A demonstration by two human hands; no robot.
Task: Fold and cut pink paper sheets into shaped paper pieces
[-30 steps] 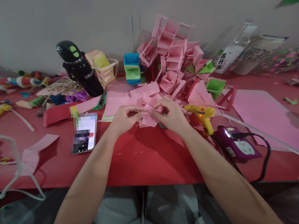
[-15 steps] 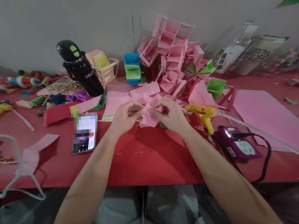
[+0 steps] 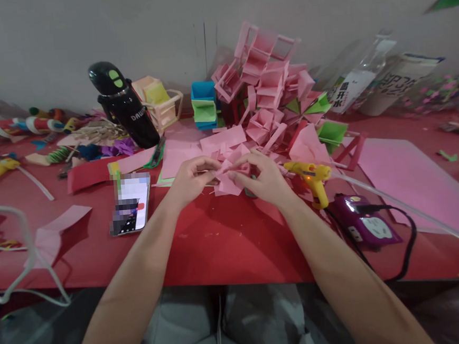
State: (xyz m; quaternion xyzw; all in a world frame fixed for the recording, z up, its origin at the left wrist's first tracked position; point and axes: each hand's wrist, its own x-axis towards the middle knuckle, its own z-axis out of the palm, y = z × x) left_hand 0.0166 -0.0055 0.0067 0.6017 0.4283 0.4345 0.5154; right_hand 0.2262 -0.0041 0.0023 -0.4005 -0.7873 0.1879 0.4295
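Observation:
Both hands meet over the middle of the red table (image 3: 219, 247). My left hand (image 3: 192, 179) and my right hand (image 3: 264, 179) each pinch a folded pink paper piece (image 3: 227, 180) held just above the tabletop, fingers curled round its edges. Right behind it lie flat pink sheets (image 3: 196, 151) and a tall heap of folded pink paper frames (image 3: 266, 84). A yellow glue gun (image 3: 311, 179) stands upright just right of my right hand.
A phone (image 3: 131, 203) lies left of my left hand. A black bottle (image 3: 124, 106), blue and green paper boxes (image 3: 203, 105), a purple power strip (image 3: 364, 225) with a black cable, a large pink sheet (image 3: 408, 179), clear bottles (image 3: 357, 80) and craft scraps (image 3: 91, 135) surround the spot.
My fingers have shifted slightly on the pink piece, turning it a little; both hands stay in the same place.

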